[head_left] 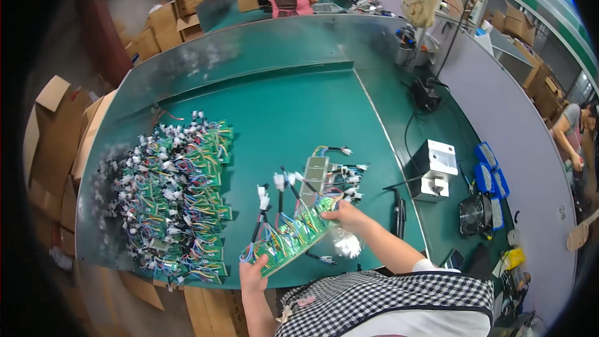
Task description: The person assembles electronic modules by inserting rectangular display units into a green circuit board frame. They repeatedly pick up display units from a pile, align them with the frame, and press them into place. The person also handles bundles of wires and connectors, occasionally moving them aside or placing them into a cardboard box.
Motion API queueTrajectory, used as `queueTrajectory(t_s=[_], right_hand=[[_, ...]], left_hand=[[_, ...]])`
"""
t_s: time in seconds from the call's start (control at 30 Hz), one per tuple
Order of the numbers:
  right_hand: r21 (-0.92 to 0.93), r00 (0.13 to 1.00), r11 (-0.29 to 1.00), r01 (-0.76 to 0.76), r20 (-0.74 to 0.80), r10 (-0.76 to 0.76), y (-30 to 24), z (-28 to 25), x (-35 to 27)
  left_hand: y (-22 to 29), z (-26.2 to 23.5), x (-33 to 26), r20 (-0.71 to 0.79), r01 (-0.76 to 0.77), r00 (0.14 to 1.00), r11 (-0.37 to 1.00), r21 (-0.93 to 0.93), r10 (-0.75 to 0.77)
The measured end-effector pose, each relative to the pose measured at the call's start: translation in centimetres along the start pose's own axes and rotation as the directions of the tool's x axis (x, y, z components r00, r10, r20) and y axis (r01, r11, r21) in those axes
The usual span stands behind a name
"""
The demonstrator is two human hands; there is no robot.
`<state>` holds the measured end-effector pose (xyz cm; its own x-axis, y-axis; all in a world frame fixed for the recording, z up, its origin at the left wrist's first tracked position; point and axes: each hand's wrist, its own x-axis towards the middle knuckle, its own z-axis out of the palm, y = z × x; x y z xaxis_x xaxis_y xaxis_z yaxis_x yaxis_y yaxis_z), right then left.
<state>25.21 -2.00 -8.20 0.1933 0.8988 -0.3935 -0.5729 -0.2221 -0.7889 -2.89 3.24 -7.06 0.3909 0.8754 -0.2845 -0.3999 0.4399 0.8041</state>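
My left hand (253, 274) grips the lower left end of a long green circuit board (304, 235), and my right hand (347, 216) pinches its upper right end. The board is held at a slant above the green table, with coloured wires and white plugs (262, 198) sticking up from it. Just beyond it lies another board piece with grey rectangular parts (316, 175), partly hidden by the held board. More wires with white connectors (353, 181) lie beside that piece. A clear crumpled item (347, 244) sits under my right wrist.
A big pile of wired circuit boards (181, 200) covers the table's left side. To the right stand a silver-white box device (435, 170), a black handheld tool (399, 213), a small fan (475, 214) and blue bins (486, 175). Cardboard boxes (53, 156) border the left edge; co-workers are farther off.
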Motion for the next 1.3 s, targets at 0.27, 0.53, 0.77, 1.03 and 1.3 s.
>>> queueTrajectory(t_s=[0.27,0.53,0.77,1.03,1.3], right_hand=[[-0.97,0.861,0.243,-0.02,-0.14,-0.49,1.7,0.2,1.1],[-0.516,0.999,0.856,0.001,0.032,0.018,1.1,0.2,0.0],[-0.276,0.993,0.956,-0.096,0.039,0.11,4.2,0.0,-0.4],[-0.858,0.931,0.509,-0.069,-0.239,-0.277,2.9,3.1,-1.2],[-0.301,0.992,0.95,0.082,0.116,-0.049,7.8,1.9,1.0]], left_hand=[[-4.2,2.0,0.9,-0.268,-0.043,0.958,0.972,0.231,0.106],[-2.6,2.2,0.4,-0.1,0.029,0.994,0.998,-0.061,-0.035],[-2.8,0.8,0.0,-0.064,0.07,0.996,0.994,0.087,-0.065],[-6.4,2.6,0.2,-0.339,-0.087,0.924,0.962,0.258,0.174],[-4.1,1.8,0.3,-0.131,0.046,0.991,0.997,0.065,-0.037]])
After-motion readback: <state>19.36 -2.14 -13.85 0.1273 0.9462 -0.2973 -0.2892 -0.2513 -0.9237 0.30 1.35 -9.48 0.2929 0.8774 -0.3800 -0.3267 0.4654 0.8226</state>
